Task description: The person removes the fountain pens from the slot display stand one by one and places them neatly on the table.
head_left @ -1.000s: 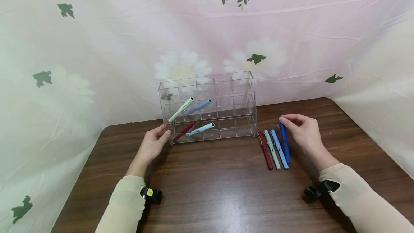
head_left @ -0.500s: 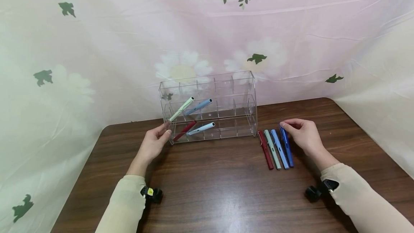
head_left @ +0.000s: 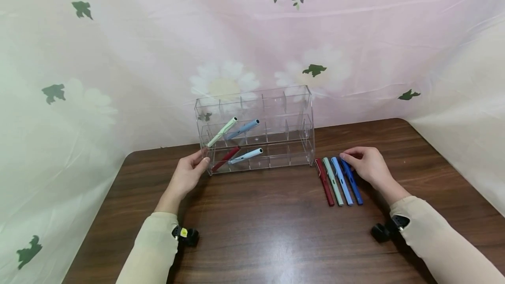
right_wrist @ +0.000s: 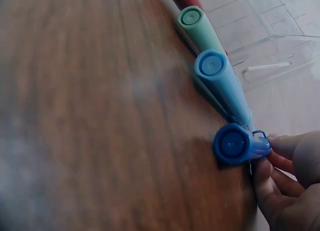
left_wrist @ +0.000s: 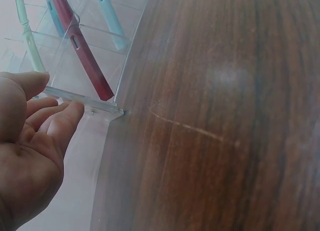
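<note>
Dark blue pen (head_left: 353, 182), one: sitting lower and nearer me than in the earlier frame, lying on the table (head_left: 252, 231) at the row's right end, beside a light blue pen (head_left: 342, 182). Right hand (head_left: 372, 168): I am pinching its clip end between thumb and fingers. Left hand (head_left: 187, 174): I am gripping the left end of a clear compartmented rack (head_left: 278, 141). Handling, as I am judging it: light, stiff, smooth, possibly slippery; clip end offering the surest hold.
</note>
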`<state>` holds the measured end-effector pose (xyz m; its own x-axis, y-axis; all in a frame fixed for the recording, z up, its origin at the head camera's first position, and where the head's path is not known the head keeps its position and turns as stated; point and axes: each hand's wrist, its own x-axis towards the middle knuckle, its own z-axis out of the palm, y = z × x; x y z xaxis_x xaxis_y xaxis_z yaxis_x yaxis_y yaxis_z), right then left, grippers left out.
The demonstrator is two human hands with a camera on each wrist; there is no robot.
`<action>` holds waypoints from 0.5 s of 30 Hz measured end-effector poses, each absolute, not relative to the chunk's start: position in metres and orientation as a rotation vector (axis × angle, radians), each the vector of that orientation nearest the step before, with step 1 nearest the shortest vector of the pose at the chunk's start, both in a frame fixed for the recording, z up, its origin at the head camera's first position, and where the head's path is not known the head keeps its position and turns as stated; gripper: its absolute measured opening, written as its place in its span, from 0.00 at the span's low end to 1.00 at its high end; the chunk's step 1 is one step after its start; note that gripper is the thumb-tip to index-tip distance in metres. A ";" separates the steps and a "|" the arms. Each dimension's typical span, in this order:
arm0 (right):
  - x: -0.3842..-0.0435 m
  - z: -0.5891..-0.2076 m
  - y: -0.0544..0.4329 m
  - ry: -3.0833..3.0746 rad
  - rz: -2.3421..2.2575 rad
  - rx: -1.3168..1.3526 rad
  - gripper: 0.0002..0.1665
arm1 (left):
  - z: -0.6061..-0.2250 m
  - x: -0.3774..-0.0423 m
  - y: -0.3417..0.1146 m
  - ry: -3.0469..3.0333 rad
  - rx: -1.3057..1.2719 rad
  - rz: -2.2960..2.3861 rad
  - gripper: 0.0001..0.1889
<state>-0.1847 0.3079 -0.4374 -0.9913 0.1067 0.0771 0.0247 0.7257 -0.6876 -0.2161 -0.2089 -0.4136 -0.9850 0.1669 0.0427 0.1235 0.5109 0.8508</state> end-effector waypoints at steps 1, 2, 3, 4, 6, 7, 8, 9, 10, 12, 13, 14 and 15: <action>-0.185 -0.437 0.308 -2.824 1.099 -0.095 0.24 | -0.413 -0.216 -0.209 2.691 0.265 1.508 0.28; -0.185 -0.436 0.308 -2.834 1.081 -0.083 0.23 | -0.413 -0.216 -0.209 2.683 0.257 1.514 0.28; -0.186 -0.436 0.307 -2.845 1.065 -0.076 0.23 | -0.412 -0.216 -0.208 2.679 0.253 1.517 0.28; -0.186 -0.435 0.307 -2.855 1.050 -0.071 0.23 | -0.412 -0.216 -0.209 2.676 0.250 1.518 0.28; -0.187 -0.433 0.306 -2.868 1.021 -0.060 0.23 | -0.412 -0.217 -0.209 2.667 0.248 1.514 0.28; -0.187 -0.432 0.306 -2.874 1.004 -0.054 0.23 | -0.412 -0.217 -0.209 2.666 0.251 1.513 0.28; -0.188 -0.432 0.305 -2.879 0.985 -0.049 0.22 | -0.413 -0.217 -0.209 2.663 0.248 1.515 0.28; -0.188 -0.431 0.305 -2.883 0.968 -0.044 0.22 | -0.413 -0.218 -0.209 2.665 0.252 1.511 0.28; -0.188 -0.430 0.304 -2.885 0.949 -0.038 0.22 | -0.413 -0.218 -0.209 2.666 0.254 1.509 0.28; -0.188 -0.429 0.303 -2.889 0.914 -0.028 0.21 | -0.413 -0.218 -0.209 2.670 0.251 1.503 0.28; -0.188 -0.429 0.302 -2.891 0.906 -0.026 0.20 | -0.413 -0.218 -0.209 2.671 0.247 1.501 0.28; -0.188 -0.429 0.302 -2.892 0.897 -0.026 0.20 | -0.413 -0.218 -0.209 2.671 0.244 1.500 0.28; -0.188 -0.429 0.301 -2.894 0.890 -0.027 0.20 | -0.413 -0.217 -0.209 2.672 0.242 1.500 0.28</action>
<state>-0.1878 0.3014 -0.4287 -0.9934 0.0505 0.1029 -0.0160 0.8275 -0.5612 -0.2175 -0.2088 -0.4133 -0.9853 0.1699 0.0175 0.1034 0.5120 0.8528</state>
